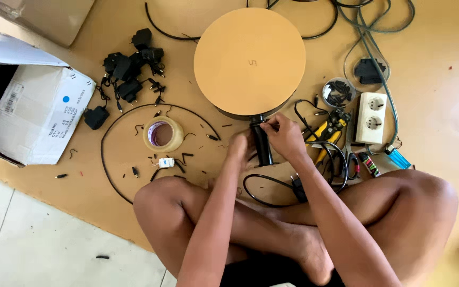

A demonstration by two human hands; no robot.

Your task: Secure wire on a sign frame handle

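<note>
Below one round board [249, 58], left hand [239, 150] and right hand [282, 135] clamp one black wire [264, 144]

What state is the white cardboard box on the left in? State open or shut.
Open. The white cardboard box lies tipped on its side, its flap folded out and the dark inside showing at the left edge.

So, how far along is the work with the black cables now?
Looks done: cut black bits lie around the tape roll. In hand: the left hand steadies a black tube while the right hand pinches its wire. Left, probably: the pile of adapters beside the white box.
</note>
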